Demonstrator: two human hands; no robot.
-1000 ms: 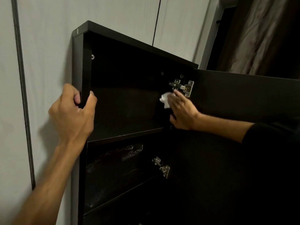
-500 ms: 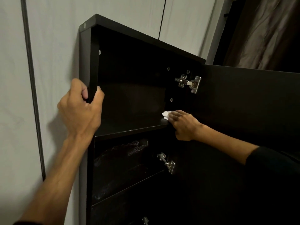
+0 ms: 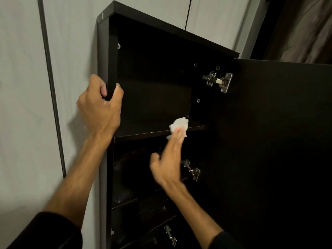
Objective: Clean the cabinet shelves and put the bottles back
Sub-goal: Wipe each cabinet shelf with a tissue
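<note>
Cabinet (image 3: 111, 51) top shelf (image 3: 154, 131) bare except white cloth (image 3: 178, 125) under right hand (image 3: 168, 164).

Top compartment of the cabinet (image 3: 161, 56): open space is seen above the top shelf (image 3: 143, 129), between the left grip (image 3: 100, 108), clamped round the left side panel (image 3: 112, 56), and the upper hinge (image 3: 218, 81) on the right. The shelf's front edge is covered by a white cloth (image 3: 178, 125) under the straight fingers of the right grip (image 3: 168, 164). Rightward passage is blocked by the open door (image 3: 278, 141). Below the right grip, the lower compartments are crowded with dark, indistinct contents; a lower hinge (image 3: 191, 170) juts in just beside it.
</note>
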